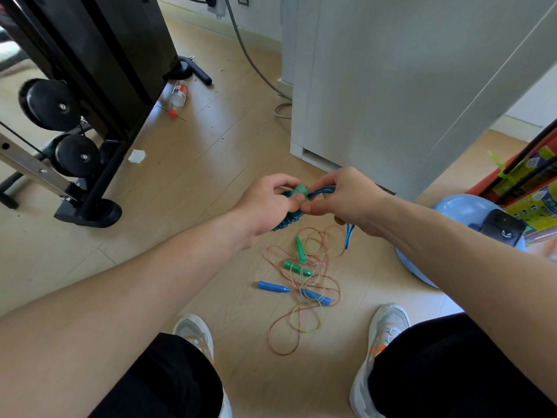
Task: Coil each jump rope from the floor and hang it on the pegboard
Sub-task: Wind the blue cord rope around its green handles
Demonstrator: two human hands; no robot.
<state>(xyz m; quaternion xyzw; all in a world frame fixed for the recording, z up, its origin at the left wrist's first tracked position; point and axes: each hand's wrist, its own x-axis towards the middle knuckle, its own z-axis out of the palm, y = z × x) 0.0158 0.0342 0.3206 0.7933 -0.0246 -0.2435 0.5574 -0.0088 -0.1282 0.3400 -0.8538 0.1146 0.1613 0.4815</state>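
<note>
Both hands are up in front of the person, close together, on one blue jump rope [324, 190]. The left hand [268, 203] is curled round its teal grip [291, 220], which is covered in little knobs and capped in a lighter green. The lower end pokes out beneath the palm. Whether that fist holds one handle or two I cannot tell. The right hand [346, 197], right up against the left, pinches a bunch of glossy blue cord just beside the green cap, and a short loop of that cord hangs below its wrist. Beneath both hands, on the floor [211, 164], lies a tangle of thin ropes [304, 321], pink and yellowish strands looped loosely over one another. Two green handles [297, 267] sit in it just under the hands, and two blue handles [272, 287] lie nearer the person's shoes. Which cord belongs to which pair I cannot tell.
</note>
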